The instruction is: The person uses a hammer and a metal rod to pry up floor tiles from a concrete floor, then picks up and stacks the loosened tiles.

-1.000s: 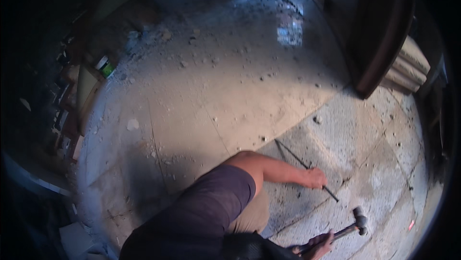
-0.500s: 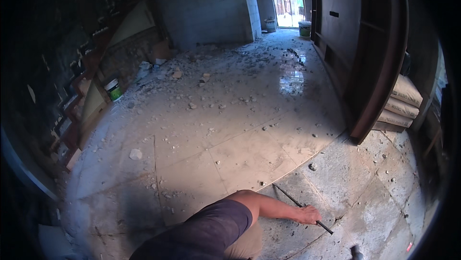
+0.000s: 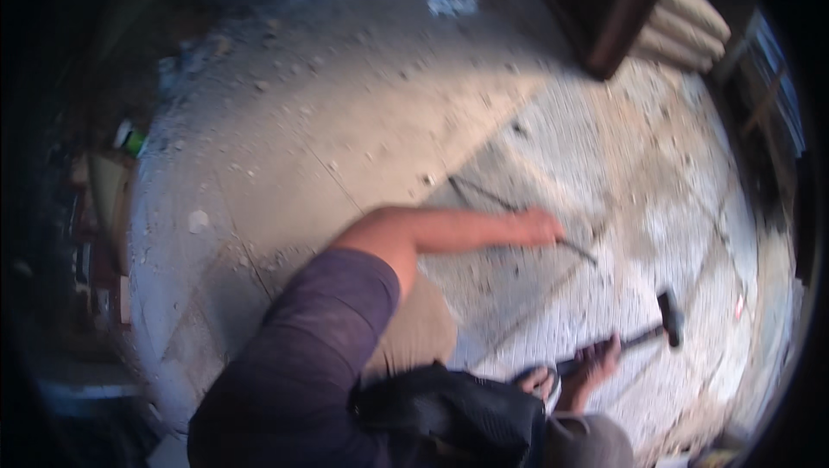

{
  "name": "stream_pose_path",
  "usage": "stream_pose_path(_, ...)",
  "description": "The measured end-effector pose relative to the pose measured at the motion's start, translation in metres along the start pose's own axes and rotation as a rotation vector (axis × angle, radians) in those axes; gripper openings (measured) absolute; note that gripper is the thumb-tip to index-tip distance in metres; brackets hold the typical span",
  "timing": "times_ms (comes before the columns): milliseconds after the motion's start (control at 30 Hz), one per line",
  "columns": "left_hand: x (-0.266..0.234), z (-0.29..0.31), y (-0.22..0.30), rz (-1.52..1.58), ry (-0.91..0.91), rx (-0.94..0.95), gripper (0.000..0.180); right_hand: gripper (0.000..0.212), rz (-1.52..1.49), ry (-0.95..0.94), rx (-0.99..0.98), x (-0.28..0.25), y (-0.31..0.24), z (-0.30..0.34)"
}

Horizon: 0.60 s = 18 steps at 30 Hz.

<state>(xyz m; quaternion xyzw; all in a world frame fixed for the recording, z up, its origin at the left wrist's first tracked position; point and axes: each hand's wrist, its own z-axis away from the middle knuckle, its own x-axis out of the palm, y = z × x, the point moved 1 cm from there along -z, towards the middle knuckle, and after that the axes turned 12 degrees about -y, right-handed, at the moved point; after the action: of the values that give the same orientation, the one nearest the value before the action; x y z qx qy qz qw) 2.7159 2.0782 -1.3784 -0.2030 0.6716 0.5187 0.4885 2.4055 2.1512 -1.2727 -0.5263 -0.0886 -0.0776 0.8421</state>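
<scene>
My left hand [image 3: 541,227] is wrapped around a dark metal chisel bar [image 3: 480,192], which slants low across the floor. The bar's far end lies by the edge of the smooth tiles [image 3: 337,140]; its other end sticks out past my fist on the right. Lower down, my right hand [image 3: 600,360] grips the handle of a hammer [image 3: 671,319] with a dark, blocky head pointing right. Between the two hands lies rough, ridged grey floor [image 3: 509,295]. The picture is smeared by motion, so fine detail of the fingers is lost.
A dark wooden cabinet [image 3: 626,15] stands at the upper right, with stacked filled bags [image 3: 682,23] beside it. Loose rubble is scattered over the tiles. A green and white bucket [image 3: 129,137] is at the far left. My sandalled foot [image 3: 540,382] shows near the right forearm.
The view has tipped downward, so things sit higher in it. My right hand with the hammer has come into sight; earlier only the hammer head showed. My left hand still holds the bar.
</scene>
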Motion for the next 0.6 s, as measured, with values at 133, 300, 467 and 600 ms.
stream_pose_path(133, -0.022, -0.006, 0.027, 0.024, -0.187, -0.248, 0.011, 0.031, 0.059, -0.289, 0.217, 0.031, 0.004, 0.019)
stream_pose_path(300, -0.014, -0.001, 0.027, 0.037, -0.230, -0.262, 0.012, 0.031, -0.041, -0.203, 0.187, 0.001, -0.012, 0.026)
stream_pose_path(467, -0.020, -0.003, 0.030, 0.023, -0.162, -0.205, 0.014, 0.034, -0.154, -0.030, -0.089, -0.002, -0.029, 0.004)
stream_pose_path(600, -0.018, -0.001, 0.026, 0.016, -0.159, -0.242, 0.014, 0.027, 0.068, -0.266, 0.143, 0.027, 0.009, 0.020)
